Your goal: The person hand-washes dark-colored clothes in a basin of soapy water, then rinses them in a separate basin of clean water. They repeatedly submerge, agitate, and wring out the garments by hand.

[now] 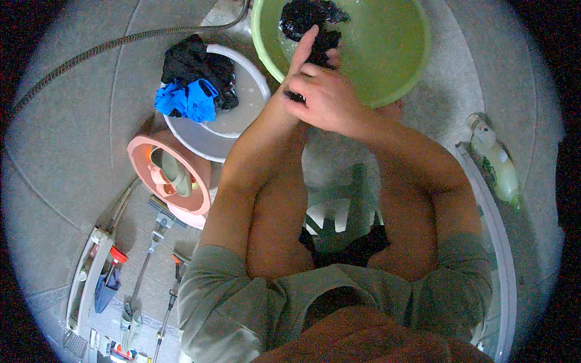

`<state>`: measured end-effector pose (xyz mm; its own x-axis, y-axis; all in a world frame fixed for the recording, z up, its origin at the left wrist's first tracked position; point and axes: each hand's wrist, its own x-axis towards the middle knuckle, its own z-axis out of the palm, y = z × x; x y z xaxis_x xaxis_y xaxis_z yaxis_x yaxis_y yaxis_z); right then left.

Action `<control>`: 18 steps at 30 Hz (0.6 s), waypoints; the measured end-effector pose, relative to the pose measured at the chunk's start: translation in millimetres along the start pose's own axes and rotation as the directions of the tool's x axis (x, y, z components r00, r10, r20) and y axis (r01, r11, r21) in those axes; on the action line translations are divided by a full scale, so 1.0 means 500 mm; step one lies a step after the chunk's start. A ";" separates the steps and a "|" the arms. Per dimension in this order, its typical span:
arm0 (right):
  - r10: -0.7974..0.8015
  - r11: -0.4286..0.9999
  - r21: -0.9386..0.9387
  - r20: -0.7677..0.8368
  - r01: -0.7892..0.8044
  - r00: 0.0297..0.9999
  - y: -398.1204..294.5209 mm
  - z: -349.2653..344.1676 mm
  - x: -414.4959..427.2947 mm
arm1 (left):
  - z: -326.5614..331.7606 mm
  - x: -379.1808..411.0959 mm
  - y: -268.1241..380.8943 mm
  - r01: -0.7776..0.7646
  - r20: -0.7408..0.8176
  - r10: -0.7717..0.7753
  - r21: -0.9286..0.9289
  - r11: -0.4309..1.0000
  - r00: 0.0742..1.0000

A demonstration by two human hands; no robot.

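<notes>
My right hand crosses over my left wrist, with a small piece of dark wet cloth showing between its fingers. My left hand reaches over the rim of a green plastic basin that holds cloudy water. Its index finger points away from me, and its other fingers are partly hidden beside a black wet cloth in the basin. To the left, a pale round tub of cloudy water bears a black cloth and a bright blue cloth over its edge.
A pink bucket with slippers inside lies left of my knees. Behind it are a squeegee mop and a white rack. A metal shower hose runs along the upper left. A plastic bottle and a curved track are at right.
</notes>
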<state>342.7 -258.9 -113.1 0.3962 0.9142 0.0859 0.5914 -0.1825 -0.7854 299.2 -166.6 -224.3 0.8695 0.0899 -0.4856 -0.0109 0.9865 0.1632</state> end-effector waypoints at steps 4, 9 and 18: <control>-0.021 0.988 -0.156 -0.063 0.011 0.998 0.046 0.030 0.016 | 0.033 -0.028 -0.024 -0.265 -0.127 0.335 0.382 0.885 0.934; 0.441 0.847 -0.281 -0.100 -0.451 0.892 0.206 0.020 0.072 | 0.022 0.017 -0.010 0.021 -0.486 -0.037 -0.039 0.999 0.873; 0.519 0.665 -0.654 0.060 -0.359 0.852 0.552 0.015 -0.067 | -0.043 0.013 -0.006 0.129 -0.646 0.224 0.452 0.882 0.730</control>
<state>487.4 -337.1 -337.2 0.6024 0.7063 -0.3718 0.7109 -0.6865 -0.1525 294.1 -165.8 -246.5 0.3131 0.3753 -0.8725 0.3261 0.8203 0.4698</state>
